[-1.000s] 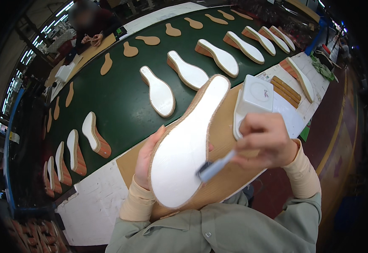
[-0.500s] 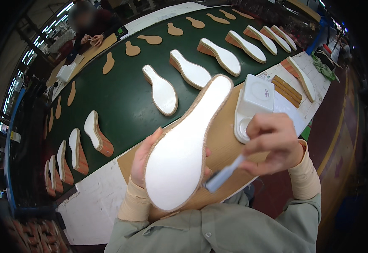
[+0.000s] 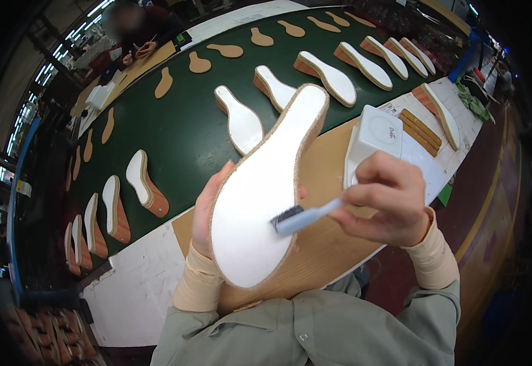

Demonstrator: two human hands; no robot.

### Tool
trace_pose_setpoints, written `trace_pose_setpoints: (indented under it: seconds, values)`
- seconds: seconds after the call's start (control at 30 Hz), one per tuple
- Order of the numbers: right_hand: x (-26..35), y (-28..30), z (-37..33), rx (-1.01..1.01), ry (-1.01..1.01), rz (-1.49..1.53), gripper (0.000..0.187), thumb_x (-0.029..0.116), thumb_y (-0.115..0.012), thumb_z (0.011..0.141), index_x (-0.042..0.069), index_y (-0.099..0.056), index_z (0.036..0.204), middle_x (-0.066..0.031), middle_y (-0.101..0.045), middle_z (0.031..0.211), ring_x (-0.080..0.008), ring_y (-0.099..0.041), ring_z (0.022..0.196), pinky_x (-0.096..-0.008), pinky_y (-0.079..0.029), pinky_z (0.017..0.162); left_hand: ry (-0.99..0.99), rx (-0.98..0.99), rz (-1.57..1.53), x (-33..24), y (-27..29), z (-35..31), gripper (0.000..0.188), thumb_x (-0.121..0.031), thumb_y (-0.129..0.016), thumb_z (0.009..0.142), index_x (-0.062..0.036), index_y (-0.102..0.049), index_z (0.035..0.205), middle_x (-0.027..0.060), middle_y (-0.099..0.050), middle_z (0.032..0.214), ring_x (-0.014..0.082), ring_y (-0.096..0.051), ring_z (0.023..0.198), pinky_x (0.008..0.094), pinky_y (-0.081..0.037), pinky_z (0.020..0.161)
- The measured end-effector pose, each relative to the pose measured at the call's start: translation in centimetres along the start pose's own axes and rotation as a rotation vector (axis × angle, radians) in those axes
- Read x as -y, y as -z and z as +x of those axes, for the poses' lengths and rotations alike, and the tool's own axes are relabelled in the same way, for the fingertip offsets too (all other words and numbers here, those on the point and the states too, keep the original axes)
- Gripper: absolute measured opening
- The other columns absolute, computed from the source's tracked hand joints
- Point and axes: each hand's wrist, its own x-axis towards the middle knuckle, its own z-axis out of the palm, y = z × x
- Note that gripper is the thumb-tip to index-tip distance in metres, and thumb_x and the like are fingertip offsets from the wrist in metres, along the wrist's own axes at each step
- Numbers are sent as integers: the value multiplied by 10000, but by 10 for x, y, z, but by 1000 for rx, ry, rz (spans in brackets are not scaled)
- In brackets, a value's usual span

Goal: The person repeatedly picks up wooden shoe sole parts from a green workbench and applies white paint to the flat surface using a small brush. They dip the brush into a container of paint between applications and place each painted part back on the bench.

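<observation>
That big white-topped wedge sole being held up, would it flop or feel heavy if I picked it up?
Probably stiff: the wedge sole keeps its shape with only the left hand under one side. Likely light for its size, since one hand props it tilted. The right hand presses a brush on it without visible denting.

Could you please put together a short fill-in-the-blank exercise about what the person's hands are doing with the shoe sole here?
1. The left hand holds a wedge sole whose top face is ____ in colour.
2. The right hand grips a small ____ with dark bristles on that face.
3. More soles lie on the ____ conveyor belt.

Missing words: white; brush; green
</observation>
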Motion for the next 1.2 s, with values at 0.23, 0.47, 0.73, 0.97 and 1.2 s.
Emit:
trace_pose_setpoints:
  seconds: [0.23,0.47,0.73,0.97,1.2]
  values:
    - [27,-4,-4,79,10,71,201,204,-818,694,141,-633,745,10,-480,713,-114,-500,499,-279,-358,434,-95,-32,100,-5,4,-2,686,-498,-249,1025,-8,-336,1497,306,-519,1338,492,-605,1107,514,-555,923]
    - [39,-28,-14,144,40,121,211,209,-820,705,158,-622,757,6,-464,708,-119,-496,500,-284,-348,423,-185,32,124,-16,16,1,692,-504,-258,1025,-1,-347,1491,303,-516,1347,482,-597,1138,519,-546,939]
    - [14,-34,7,10,-23,-40,217,181,-847,679,132,-644,738,0,-508,735,-135,-506,515,-290,-380,441,-194,-79,57,-17,17,6,673,-508,-257,1027,-49,-292,1518,314,-446,1390,473,-593,1132,611,-591,817]
    - [10,-44,-49,169,-306,381,203,128,-845,679,80,-658,745,-14,-538,721,-127,-496,517,-286,-357,454,-436,21,179,-60,79,9,650,-461,-286,1033,-16,-320,1505,276,-442,1437,458,-517,1247,550,-532,962]
    - [-12,-24,-101,-123,-683,335,178,33,-811,695,7,-636,720,-13,-538,722,-71,-459,586,-232,-320,503,-570,-216,261,-144,191,-1,561,-268,-262,1033,41,-318,1498,308,-371,1504,468,-399,1365,551,-332,1156]
